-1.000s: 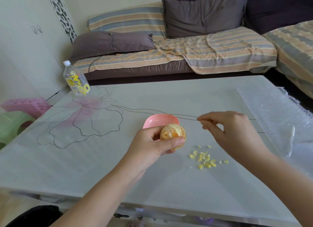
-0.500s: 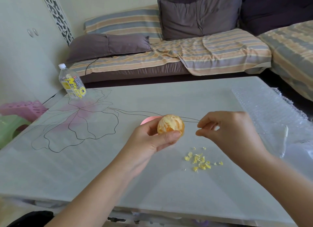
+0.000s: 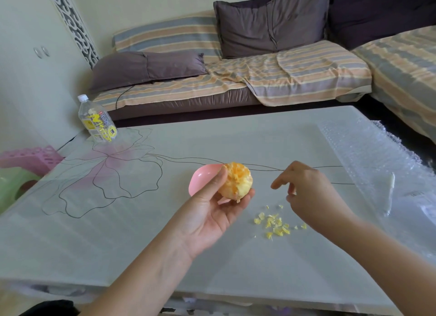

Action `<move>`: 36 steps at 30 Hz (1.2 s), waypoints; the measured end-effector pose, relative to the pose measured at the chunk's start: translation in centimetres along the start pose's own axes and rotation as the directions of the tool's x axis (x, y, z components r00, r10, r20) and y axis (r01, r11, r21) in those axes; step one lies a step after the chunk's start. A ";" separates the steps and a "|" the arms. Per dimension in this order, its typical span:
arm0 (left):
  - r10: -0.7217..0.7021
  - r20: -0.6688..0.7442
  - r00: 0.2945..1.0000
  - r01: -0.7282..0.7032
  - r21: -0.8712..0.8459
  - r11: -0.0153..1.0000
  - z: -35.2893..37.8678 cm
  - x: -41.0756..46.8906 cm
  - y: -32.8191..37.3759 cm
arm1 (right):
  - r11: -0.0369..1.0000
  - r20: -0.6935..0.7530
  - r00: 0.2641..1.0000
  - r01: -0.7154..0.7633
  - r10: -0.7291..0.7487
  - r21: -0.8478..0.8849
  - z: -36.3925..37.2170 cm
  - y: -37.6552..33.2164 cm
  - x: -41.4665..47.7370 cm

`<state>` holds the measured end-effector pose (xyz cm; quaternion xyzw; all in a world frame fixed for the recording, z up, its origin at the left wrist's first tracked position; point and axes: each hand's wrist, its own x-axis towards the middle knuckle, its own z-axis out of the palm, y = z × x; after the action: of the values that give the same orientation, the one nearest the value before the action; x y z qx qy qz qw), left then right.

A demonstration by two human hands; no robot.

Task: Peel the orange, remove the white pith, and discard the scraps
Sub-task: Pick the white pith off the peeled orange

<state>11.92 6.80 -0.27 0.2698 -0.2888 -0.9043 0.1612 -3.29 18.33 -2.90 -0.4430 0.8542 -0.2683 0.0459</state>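
A peeled orange (image 3: 236, 181) with pale pith patches sits at the fingertips of my left hand (image 3: 213, 212), palm turned up, thumb and fingers curled round it above the table. My right hand (image 3: 306, 190) hovers to the right of the orange, apart from it, fingers loosely bent; whether it pinches a bit of pith is too small to tell. A small heap of yellow pith scraps (image 3: 276, 223) lies on the table below my right hand. A pink bowl (image 3: 201, 177) stands behind the orange, partly hidden by my left hand.
A white table (image 3: 118, 233) with a flower drawing holds everything. A plastic bottle (image 3: 98, 118) with a yellow label stands at its far left corner. Bubble wrap (image 3: 377, 164) covers the right side. A striped sofa (image 3: 236, 79) with dark cushions runs behind.
My left hand has turned palm up and rotated the orange, showing more of its flesh. My right hand moved down and away from the orange, toward the scrap heap.
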 end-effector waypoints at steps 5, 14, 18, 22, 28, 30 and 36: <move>-0.057 -0.103 0.993 0.057 0.000 0.998 0.1 0.0 0.0 | 0.994 -0.052 0.993 -0.108 0.109 0.032 -0.5 -0.8 -0.2; -0.087 -0.168 0.982 0.102 0.078 0.992 -0.7 0.4 0.3 | 0.988 0.022 0.995 -0.100 0.098 0.114 -1.5 -0.8 -0.6; -0.054 -0.128 0.990 0.065 0.086 0.994 -0.6 0.4 0.1 | 0.984 -0.091 0.993 -0.062 0.078 0.169 -1.9 -1.2 -0.8; 0.008 -0.106 0.994 0.001 0.084 0.996 -0.1 0.4 -0.4 | 0.971 -0.146 0.988 -0.008 0.045 0.240 -2.0 -1.9 -1.3; -0.007 -0.058 0.998 0.011 0.070 0.997 0.4 0.5 -1.1 | 0.967 -0.197 0.980 0.020 0.031 0.252 -2.3 -2.1 -1.5; -0.005 -0.046 0.999 0.008 0.066 0.998 0.5 0.5 -1.3 | 0.968 -0.224 0.974 0.033 0.024 0.249 -2.4 -2.0 -1.5; 0.033 -0.013 0.999 -0.032 0.085 0.996 0.9 0.6 -1.6 | 0.946 -0.272 0.956 0.184 -0.109 0.268 -2.4 -2.4 -1.8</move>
<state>10.67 8.16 -0.81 0.2782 -0.3301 -0.8866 0.1662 -1.25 19.60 0.02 -0.4563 0.7686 -0.4479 -0.0194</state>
